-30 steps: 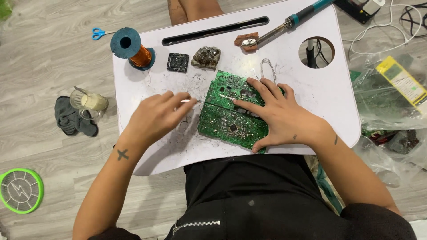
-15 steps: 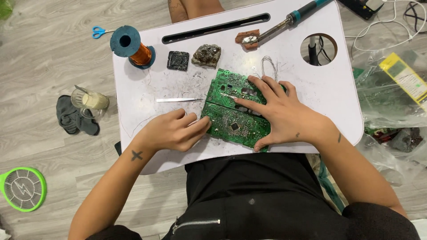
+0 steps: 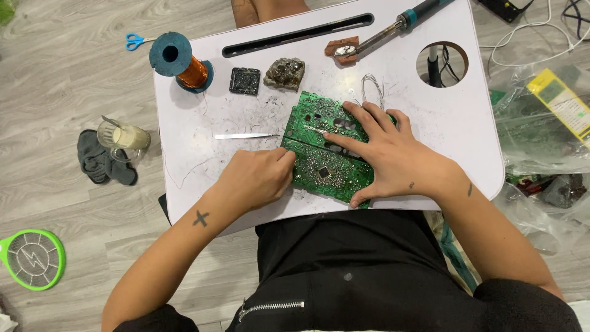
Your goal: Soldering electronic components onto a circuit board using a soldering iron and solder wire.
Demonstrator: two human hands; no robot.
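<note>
Two hands are on the green circuit board [image 3: 326, 154], which lies flat near the front edge of the white table [image 3: 203, 98], a little right of its middle. Your right hand [image 3: 387, 157] lies open and flat on the board's right half, fingers spread and pointing toward the left edge, pressing it down. Your left hand [image 3: 258, 178] is curled loosely at the board's left edge, fingertips touching that edge; you grip nothing that shows. Just left of the board lies a thin metal blade [image 3: 243, 136], apart from your left hand. Along the far edge you have a spool of copper wire [image 3: 184, 64] near the left corner, then a small dark square pad [image 3: 244, 80], a grey lump [image 3: 285, 72], and a soldering iron [image 3: 393, 27] with its tip on a small brown rest [image 3: 341, 50]. A loop of thin wire [image 3: 372, 86] sits just beyond your right fingertips.
</note>
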